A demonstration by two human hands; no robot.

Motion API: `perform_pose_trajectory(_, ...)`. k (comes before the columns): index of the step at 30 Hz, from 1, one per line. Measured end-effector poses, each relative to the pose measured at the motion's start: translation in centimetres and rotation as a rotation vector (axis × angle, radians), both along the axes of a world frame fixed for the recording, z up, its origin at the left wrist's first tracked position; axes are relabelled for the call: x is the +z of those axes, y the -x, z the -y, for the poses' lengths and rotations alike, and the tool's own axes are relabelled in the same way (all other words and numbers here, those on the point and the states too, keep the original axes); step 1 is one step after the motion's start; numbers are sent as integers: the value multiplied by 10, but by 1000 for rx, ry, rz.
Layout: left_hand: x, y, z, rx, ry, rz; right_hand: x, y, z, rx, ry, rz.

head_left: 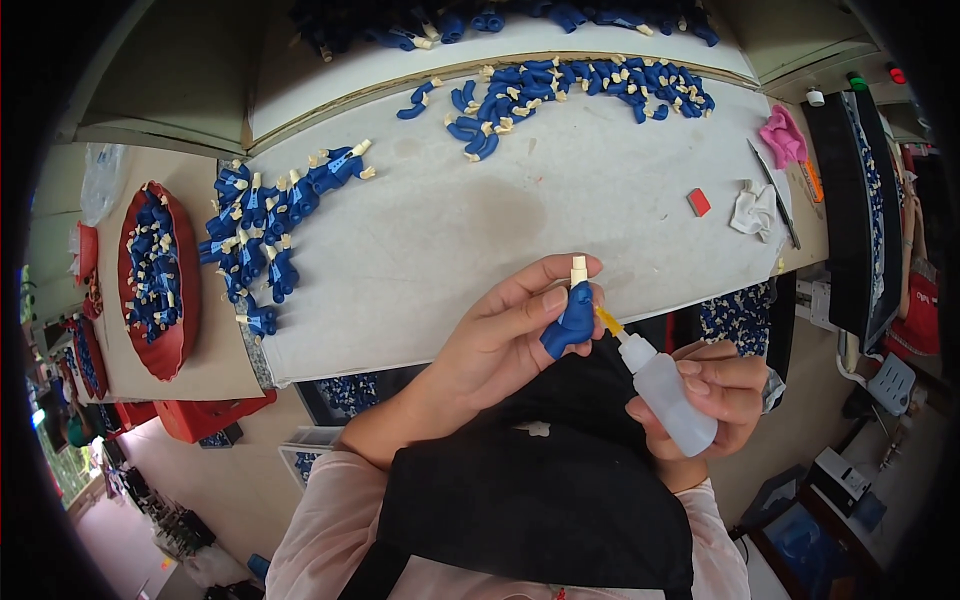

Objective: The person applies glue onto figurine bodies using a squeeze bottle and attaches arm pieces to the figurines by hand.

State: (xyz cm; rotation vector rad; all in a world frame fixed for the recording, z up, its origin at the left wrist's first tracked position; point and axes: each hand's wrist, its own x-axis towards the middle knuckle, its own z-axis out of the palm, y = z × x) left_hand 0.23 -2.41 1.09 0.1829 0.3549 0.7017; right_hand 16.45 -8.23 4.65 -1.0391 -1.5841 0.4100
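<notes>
My left hand [492,330] grips a small blue doll torso [572,328] with a cream neck peg pointing up, above the table's near edge. Wrapped in the fingers of my right hand [728,388] is a translucent white squeeze bottle [672,402], tilted so its thin amber nozzle points up and left. The nozzle tip is at the torso's right side; whether they touch, I cannot tell. Several blue doll arms [580,85] with cream hands lie along the table's far side. A cluster of similar blue torsos [250,225], some with arms on, stands at the left.
A pale sheet [400,240] covers the worktable. On its right side lie a small red block [698,202], a crumpled white cloth [752,212], a thin dark tool [775,195] and a pink piece [783,137]. A red basket [187,340] of blue parts sits far left.
</notes>
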Motion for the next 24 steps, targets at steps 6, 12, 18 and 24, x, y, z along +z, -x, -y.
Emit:
perform_pose_trajectory(6,1,0,0,-1,10,-9,1,0,0,28,-8,31)
perform_pose_trajectory(12,-1,0,0,-1,-5,11,-2,1,0,44,6,30)
perform_pose_trajectory(18,-1,0,1,-6,-4,19,-2,1,4,11,46,17)
perform_pose_trajectory(24,2,-2,0,10,-11,-48,-3,1,4,-2,30,47)
